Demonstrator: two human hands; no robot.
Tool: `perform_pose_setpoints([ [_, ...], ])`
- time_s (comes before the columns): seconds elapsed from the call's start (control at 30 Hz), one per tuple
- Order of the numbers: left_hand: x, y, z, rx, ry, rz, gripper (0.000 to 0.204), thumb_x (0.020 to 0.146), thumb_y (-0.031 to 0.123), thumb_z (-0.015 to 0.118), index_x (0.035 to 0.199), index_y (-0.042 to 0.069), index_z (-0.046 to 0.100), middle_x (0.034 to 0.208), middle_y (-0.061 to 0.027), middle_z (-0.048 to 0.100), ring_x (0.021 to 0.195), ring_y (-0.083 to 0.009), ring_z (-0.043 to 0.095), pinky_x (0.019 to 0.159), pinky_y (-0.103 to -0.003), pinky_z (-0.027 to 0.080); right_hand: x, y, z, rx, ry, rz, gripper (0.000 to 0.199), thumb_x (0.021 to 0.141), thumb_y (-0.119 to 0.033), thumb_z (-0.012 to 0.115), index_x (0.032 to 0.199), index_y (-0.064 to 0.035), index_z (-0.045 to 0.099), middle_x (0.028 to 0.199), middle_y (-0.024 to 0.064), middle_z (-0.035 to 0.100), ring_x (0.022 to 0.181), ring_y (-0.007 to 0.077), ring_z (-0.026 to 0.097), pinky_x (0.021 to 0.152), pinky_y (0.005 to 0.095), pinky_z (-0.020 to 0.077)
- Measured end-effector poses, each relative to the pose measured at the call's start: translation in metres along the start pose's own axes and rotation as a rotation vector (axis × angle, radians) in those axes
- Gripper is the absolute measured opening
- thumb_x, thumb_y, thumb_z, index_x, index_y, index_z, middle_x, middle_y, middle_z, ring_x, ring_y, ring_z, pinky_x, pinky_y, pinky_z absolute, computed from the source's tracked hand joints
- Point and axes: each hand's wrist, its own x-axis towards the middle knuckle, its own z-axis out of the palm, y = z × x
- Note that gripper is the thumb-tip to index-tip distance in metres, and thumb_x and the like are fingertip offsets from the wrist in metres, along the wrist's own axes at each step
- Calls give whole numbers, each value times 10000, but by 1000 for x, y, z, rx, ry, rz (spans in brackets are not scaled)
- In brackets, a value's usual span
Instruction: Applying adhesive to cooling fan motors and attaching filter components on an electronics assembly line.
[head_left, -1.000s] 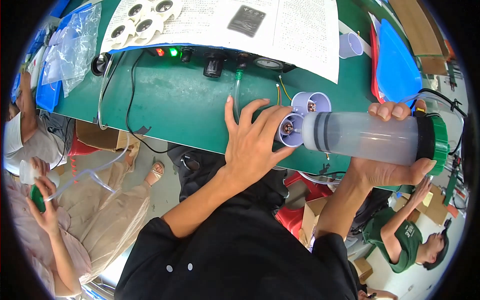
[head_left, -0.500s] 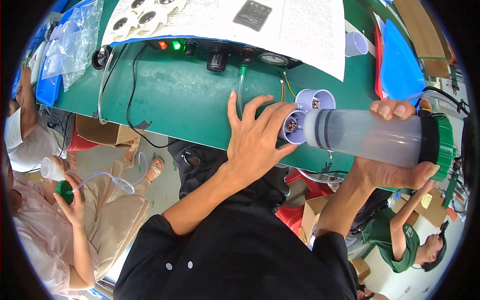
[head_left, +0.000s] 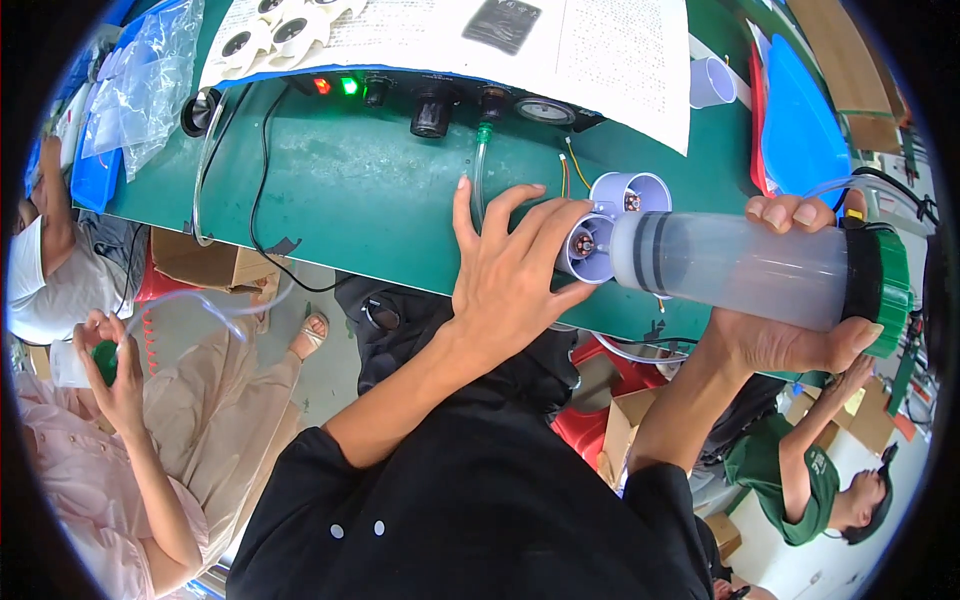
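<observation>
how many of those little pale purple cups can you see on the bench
3. One pale purple cup lies under the left hand fingertips at the clear cylinder's tip, a second sits just behind it, a third stands by the paper sheet's edge. More may be hidden.

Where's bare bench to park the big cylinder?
Free: the green mat between the black cable and the clear tube, below the control box. Crowded: right of the left hand, where pale cups, the cylinder in the right hand and blue trays sit.
</observation>
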Motion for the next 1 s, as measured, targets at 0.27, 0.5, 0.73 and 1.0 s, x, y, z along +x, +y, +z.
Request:
perform_pose_setpoints([
  [0.27, 0, -1, 1, 7, 16, 2, 709, 633, 265, 858, 1268, 135, 572, 1181, -10, 633, 1203, -280, 489, 1109, -684, 132, -2, 2, -1, 1, 21, -11, 976, 849, -765, 446, 1435, 9, 353, 1100, 205, 586, 915, 320, 603, 814, 474, 477],
  [0.5, 2, 1, 0, 3, 3, 0, 705, 642, 273, 854, 1270, 133, 568, 1190, -13, 629, 1217, -286, 479, 1107, -683, 132, 0, -2, -5, 8, -17, -7, 946, 863, -747, 453, 1433, 3, 363, 1123, 210, 590, 944, 319, 593, 847, 480, 466],
  [0.73, 5, 13, -17, -20, -28, -60, 773, 688, 346, 848, 1343, 78, 535, 1320, -101, 553, 1329, -360, 370, 1134, -624, 128, 8, -36, -35, 69, 172, -72, 907, 843, -733, 528, 1377, -3, 452, 1158, 180, 602, 999, 305, 564, 917, 470, 443],
  [1.0, 35, 32, -11, 88, -68, 35, 661, 774, 294, 776, 1325, 29, 525, 1233, -126, 540, 1242, -346, 424, 1078, -661, 224, 23, -13, -40, -44, 119, -48, 830, 881, -693, 469, 1403, -50, 427, 1086, 194, 642, 935, 319, 619, 888, 509, 465],
])
